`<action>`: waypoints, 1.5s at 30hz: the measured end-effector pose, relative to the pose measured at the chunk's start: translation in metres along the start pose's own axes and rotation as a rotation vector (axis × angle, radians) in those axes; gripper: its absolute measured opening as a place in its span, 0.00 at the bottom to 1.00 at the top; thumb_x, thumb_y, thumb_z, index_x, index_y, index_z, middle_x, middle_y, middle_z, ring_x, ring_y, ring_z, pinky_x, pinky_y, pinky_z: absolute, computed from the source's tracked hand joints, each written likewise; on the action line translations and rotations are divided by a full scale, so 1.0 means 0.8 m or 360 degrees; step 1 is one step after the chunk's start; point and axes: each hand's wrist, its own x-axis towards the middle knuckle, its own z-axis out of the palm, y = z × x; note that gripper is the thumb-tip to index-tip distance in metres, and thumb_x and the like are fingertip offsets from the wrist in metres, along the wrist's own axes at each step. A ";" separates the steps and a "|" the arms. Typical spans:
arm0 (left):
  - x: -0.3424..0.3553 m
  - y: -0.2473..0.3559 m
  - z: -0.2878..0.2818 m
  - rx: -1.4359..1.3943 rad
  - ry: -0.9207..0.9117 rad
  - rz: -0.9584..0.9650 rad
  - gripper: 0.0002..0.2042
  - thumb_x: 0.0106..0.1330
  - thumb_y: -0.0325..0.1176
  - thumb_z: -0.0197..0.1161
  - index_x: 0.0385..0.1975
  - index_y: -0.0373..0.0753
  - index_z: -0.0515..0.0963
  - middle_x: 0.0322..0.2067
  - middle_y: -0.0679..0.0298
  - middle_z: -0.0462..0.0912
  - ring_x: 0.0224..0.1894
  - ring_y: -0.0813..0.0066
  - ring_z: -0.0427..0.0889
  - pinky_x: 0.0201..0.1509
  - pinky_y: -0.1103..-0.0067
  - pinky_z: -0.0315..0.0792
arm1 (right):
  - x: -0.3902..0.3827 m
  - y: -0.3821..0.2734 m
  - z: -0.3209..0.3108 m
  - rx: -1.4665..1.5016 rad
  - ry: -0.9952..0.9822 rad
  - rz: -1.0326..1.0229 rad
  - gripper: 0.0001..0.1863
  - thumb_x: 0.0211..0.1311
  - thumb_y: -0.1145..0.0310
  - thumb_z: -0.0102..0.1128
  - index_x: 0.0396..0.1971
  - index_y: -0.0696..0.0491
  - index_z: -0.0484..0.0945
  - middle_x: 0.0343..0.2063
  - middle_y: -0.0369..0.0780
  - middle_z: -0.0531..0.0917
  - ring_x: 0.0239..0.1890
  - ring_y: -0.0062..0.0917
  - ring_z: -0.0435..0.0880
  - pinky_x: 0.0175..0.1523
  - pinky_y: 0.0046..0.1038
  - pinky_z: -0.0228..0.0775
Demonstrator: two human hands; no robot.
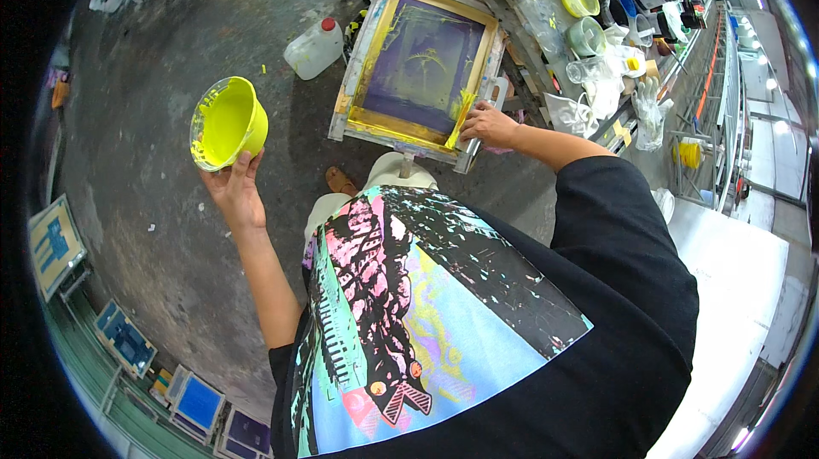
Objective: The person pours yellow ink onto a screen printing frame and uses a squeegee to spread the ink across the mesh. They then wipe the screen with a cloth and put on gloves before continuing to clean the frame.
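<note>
yellow tub (228, 121) rests on left hand (235, 190) fingers (253, 162), raised beside screen frame (420, 61).

The plastic bowl (229, 122) is showing a glossy, wet coat of yellow paint inside. The frame (420, 66) is looking like pale wood smeared with yellow, its mesh lying matt and purple. Left of the frame, a jug (314, 48) is looking like cloudy, smooth plastic. Under the frame, the floor (162, 203) is appearing rough, grey and stained. Right of the frame, clear plastic sheeting (554, 20) is shining, crinkled.
</note>
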 end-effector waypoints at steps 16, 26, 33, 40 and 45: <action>-0.003 0.015 -0.011 0.0170 0.0083 0.0042 0.32 0.64 0.19 0.69 0.67 0.44 0.64 0.62 0.58 0.72 0.62 0.58 0.78 0.58 0.61 0.85 | 0.199 0.017 0.006 -0.0376 -0.1105 0.0263 0.16 0.51 0.69 0.66 0.41 0.43 0.90 0.41 0.36 0.90 0.50 0.33 0.87 0.52 0.40 0.76; -0.013 -0.015 -0.012 0.0115 -0.0119 -0.0208 0.33 0.61 0.15 0.70 0.65 0.46 0.68 0.59 0.59 0.77 0.59 0.61 0.81 0.56 0.63 0.84 | 0.228 0.070 -0.110 0.0048 -0.1395 0.0340 0.23 0.37 0.79 0.68 0.41 0.58 0.87 0.41 0.51 0.88 0.42 0.44 0.87 0.46 0.46 0.78; -0.003 -0.109 0.049 -0.0012 -0.0658 -0.0566 0.40 0.52 0.14 0.75 0.67 0.41 0.65 0.58 0.58 0.79 0.58 0.63 0.81 0.58 0.68 0.83 | 0.070 0.041 -0.279 0.1357 -0.0058 0.0941 0.17 0.36 0.78 0.73 0.33 0.59 0.83 0.29 0.37 0.88 0.34 0.23 0.84 0.42 0.30 0.75; -0.016 -0.145 0.154 -0.0025 -0.0834 -0.1076 0.44 0.52 0.20 0.79 0.68 0.45 0.59 0.52 0.57 0.81 0.50 0.63 0.86 0.46 0.69 0.88 | -0.008 -0.134 -0.269 0.1700 0.1349 0.1246 0.19 0.47 0.82 0.71 0.43 0.57 0.84 0.39 0.33 0.87 0.39 0.17 0.81 0.48 0.25 0.76; -0.037 -0.132 0.225 -0.0080 -0.0857 -0.1294 0.43 0.52 0.21 0.80 0.65 0.45 0.59 0.49 0.59 0.81 0.50 0.63 0.86 0.45 0.69 0.88 | 0.024 -0.242 -0.245 0.0453 0.2034 0.1175 0.27 0.49 0.86 0.61 0.50 0.49 0.85 0.50 0.38 0.87 0.50 0.31 0.82 0.56 0.33 0.73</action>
